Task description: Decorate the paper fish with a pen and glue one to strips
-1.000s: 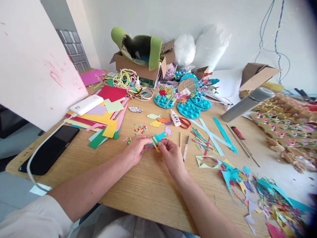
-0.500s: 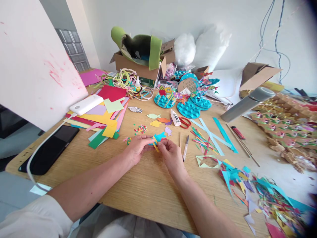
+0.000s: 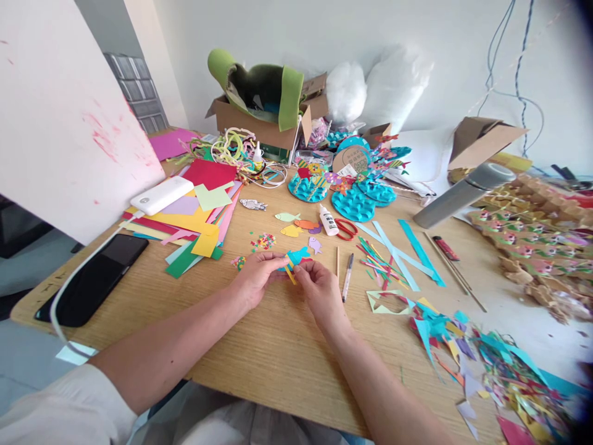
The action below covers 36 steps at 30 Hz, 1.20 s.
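A small blue paper fish is pinched between the thumb and fingers of my left hand. Across it lies a narrow yellow paper strip, its lower end sticking out below the fish. My right hand is closed at the strip and the fish's right side; its fingertips hide part of both. Just beyond my hands lie several cut paper fish, among them a yellow fish and a lilac fish. A pile of tiny paper bits is close to my left hand.
Behind the fish stand a white glue bottle and red-handled scissors. A pen, thin paper strips and scraps lie to the right. Coloured paper, a power bank and a phone are at left.
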Motion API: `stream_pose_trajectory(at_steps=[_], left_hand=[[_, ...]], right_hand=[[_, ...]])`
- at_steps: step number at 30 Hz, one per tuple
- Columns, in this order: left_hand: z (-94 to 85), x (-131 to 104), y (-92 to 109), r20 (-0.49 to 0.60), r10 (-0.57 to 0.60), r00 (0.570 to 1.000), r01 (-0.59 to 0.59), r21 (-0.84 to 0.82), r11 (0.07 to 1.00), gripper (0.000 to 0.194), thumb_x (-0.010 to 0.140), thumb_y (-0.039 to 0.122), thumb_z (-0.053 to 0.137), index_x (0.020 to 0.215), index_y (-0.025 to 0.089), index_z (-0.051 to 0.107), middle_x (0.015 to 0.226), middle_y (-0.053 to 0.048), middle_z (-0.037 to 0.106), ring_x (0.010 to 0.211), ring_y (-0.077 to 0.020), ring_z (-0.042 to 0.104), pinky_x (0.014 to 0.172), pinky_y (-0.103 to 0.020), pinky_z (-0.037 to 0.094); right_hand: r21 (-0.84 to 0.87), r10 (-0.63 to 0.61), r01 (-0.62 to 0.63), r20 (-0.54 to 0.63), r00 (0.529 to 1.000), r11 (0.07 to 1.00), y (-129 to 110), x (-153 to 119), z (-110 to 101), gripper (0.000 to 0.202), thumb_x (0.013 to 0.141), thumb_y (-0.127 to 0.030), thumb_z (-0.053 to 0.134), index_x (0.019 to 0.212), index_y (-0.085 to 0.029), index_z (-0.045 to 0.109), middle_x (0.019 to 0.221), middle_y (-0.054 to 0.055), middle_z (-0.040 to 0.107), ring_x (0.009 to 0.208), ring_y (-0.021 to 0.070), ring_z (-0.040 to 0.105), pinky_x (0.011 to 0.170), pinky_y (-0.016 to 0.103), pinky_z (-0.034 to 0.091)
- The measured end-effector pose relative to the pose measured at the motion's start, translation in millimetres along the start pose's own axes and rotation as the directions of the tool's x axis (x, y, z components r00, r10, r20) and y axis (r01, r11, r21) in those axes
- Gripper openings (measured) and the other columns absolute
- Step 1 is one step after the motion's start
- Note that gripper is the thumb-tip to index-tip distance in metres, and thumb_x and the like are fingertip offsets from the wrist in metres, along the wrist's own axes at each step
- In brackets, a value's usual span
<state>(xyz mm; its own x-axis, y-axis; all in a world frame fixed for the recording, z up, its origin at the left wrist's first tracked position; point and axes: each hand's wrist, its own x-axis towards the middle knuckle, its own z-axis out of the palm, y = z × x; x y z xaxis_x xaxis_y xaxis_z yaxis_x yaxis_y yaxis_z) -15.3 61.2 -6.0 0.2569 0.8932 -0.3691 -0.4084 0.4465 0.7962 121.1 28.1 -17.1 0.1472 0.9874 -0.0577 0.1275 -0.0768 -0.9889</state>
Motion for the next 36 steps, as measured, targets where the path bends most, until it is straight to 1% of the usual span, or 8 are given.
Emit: stream_pose_trajectory(at_steps=[7,11,17,22,24,28,30,36], left_hand=[[1.9,-1.7,2.4,-0.008,0.03,1.0,-0.03,-0.004,1.0,0.023,0.056,0.025,0.083,0.073,0.013,0.073,0.076,-0.005,0.073,0.072,-0.0166,0.067,0.074,-0.029,0.052],[2.7,-2.0,3.3,-0.006,0.041,0.999,-0.041,-0.001,0.999,0.022,0.056,0.025,0.082,0.073,0.013,0.074,0.076,-0.006,0.073,0.073,-0.0167,0.067,0.074,-0.028,0.052],[2.3,-1.2,1.4,-0.007,0.057,0.998,-0.057,0.006,0.998,0.02,0.055,0.025,0.082,0.07,0.013,0.074,0.074,-0.005,0.073,0.074,-0.0164,0.066,0.074,-0.028,0.051],[3.0,-2.7,1.4,-0.001,0.049,0.999,-0.049,0.006,0.999,0.021,0.054,0.025,0.083,0.069,0.013,0.073,0.073,-0.005,0.072,0.072,-0.0165,0.066,0.073,-0.028,0.051],[3.5,-3.6,2.4,0.008,0.044,0.999,-0.044,-0.005,0.999,0.022,0.055,0.027,0.083,0.069,0.013,0.072,0.073,-0.006,0.072,0.071,-0.0167,0.066,0.071,-0.028,0.052],[4.1,-4.3,5.4,0.021,0.035,0.999,-0.034,-0.044,0.998,0.028,0.063,0.041,0.077,0.071,0.015,0.071,0.076,-0.006,0.072,0.071,-0.0182,0.066,0.068,-0.03,0.053],[4.3,-4.6,6.4,0.032,0.033,0.999,-0.031,-0.041,0.999,0.03,0.065,0.044,0.076,0.072,0.015,0.071,0.077,-0.007,0.072,0.071,-0.019,0.067,0.068,-0.031,0.054],[3.8,-6.2,5.4,0.08,0.056,0.995,-0.06,0.047,0.997,0.026,0.057,0.032,0.082,0.067,0.011,0.072,0.073,-0.007,0.071,0.075,-0.0197,0.066,0.073,-0.031,0.054]], right_hand=[[0.042,-0.004,0.004,-0.009,1.0,0.999,-2.2,-1.2,-1.1,0.04,0.081,-0.057,0.059,0.076,-0.017,0.062,0.068,0.0,0.059,0.061,0.0138,0.046,0.055,0.026,0.033],[0.047,-0.009,0.008,0.027,1.0,0.999,-7.0,-3.0,-0.8,0.043,0.082,-0.059,0.057,0.073,-0.017,0.062,0.069,0.001,0.06,0.062,0.014,0.047,0.056,0.027,0.033],[0.087,-0.052,0.042,0.118,0.992,0.995,-8.1,-3.7,0.5,0.039,0.08,-0.054,0.064,0.067,-0.018,0.059,0.067,0.0,0.058,0.06,0.0127,0.044,0.055,0.027,0.031],[0.108,-0.039,0.028,0.106,0.994,0.994,-3.9,-2.4,-0.1,0.033,0.076,-0.05,0.068,0.069,-0.018,0.059,0.062,-0.002,0.053,0.057,0.0118,0.04,0.055,0.026,0.029],[0.109,-0.044,0.034,0.091,0.995,0.993,-3.6,-2.0,-0.5,0.033,0.076,-0.049,0.068,0.067,-0.019,0.058,0.06,-0.003,0.051,0.056,0.0118,0.04,0.054,0.026,0.029],[0.137,-0.039,0.031,0.059,0.998,0.99,-5.6,-2.1,-0.5,0.031,0.075,-0.048,0.069,0.066,-0.02,0.057,0.06,-0.003,0.051,0.056,0.0121,0.041,0.054,0.026,0.031],[0.148,-0.038,0.029,0.055,0.998,0.989,-6.3,-2.3,-0.1,0.031,0.075,-0.047,0.069,0.067,-0.02,0.058,0.061,-0.003,0.051,0.057,0.0122,0.041,0.054,0.026,0.031],[0.165,-0.044,0.033,0.063,0.997,0.986,-5.1,-2.4,0.3,0.032,0.074,-0.048,0.071,0.068,-0.019,0.06,0.061,-0.003,0.053,0.058,0.0124,0.043,0.055,0.026,0.032]])
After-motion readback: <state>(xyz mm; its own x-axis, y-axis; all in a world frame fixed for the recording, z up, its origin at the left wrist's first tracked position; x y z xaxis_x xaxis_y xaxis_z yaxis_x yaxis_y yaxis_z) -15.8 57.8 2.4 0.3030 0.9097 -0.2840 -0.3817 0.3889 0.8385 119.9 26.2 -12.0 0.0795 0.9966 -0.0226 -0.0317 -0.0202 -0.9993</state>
